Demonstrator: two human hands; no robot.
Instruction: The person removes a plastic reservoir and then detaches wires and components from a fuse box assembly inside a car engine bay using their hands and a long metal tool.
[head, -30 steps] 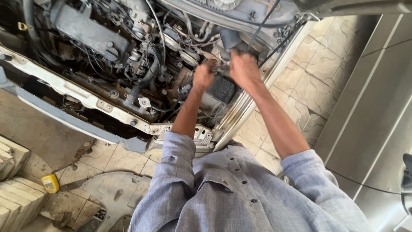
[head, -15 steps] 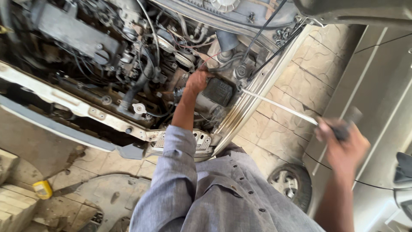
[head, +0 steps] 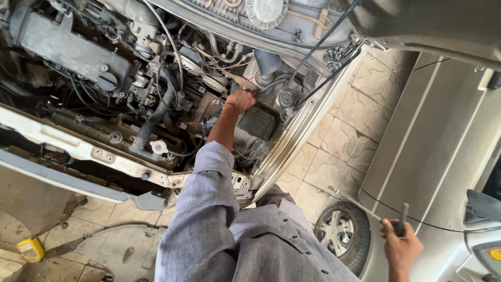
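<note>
One yellow bottle [head: 30, 249] is lying on the tiled floor [head: 334, 151] at far left. One left hand [head: 239, 101] is pressing, fingers curled, beside one black box [head: 257, 123] in the engine bay. One wheel [head: 343, 234] is showing. One right hand [head: 401, 245] is gripping one long rod [head: 360, 202] tightly.

Left hand [head: 240, 100] fingertips hidden among engine parts [head: 156, 89]; right hand's [head: 401, 249] tool [head: 402, 219] blurred.
</note>
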